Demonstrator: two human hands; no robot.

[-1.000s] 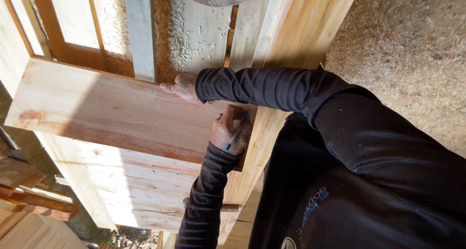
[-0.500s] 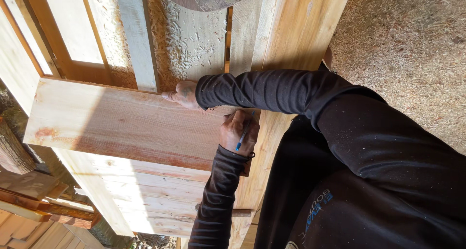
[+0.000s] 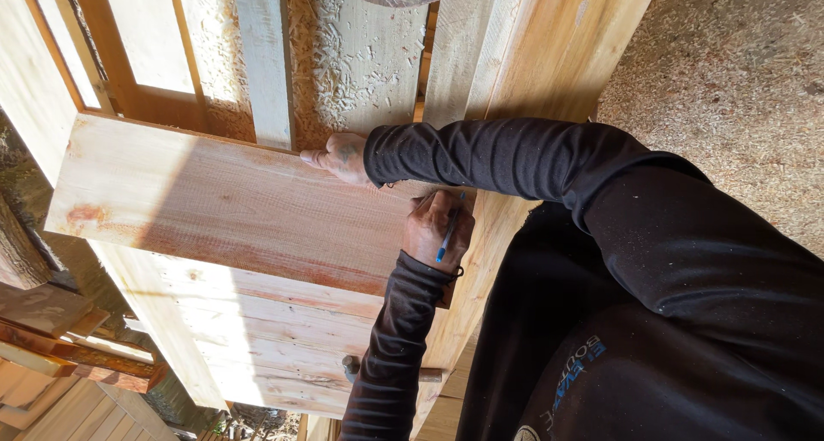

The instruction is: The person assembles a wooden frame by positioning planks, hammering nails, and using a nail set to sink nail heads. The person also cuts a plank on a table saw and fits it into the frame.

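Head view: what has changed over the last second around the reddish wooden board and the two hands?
Little changed. The board and both hands sit slightly lower in the picture, which looks like camera movement. One hand still presses the reddish wooden board's upper edge; the other hand still holds the blue pen against the board's end. Nothing was picked up or let go.

Your right arm, in a black long sleeve, stretches out long from the shoulder, bent only slightly at the elbow. Your right hand (image 3: pixel 342 158) is flat, palm down, with fingers together and extended and the thumb alongside. Your left forearm comes up from below, sleeve pulled to the wrist, and runs almost at a right angle to the right arm. Your left hand (image 3: pixel 438 229) sits just beside the right wrist, its fingers curled tight in a writing grip around a blue pen (image 3: pixel 447 235), knuckles facing you.
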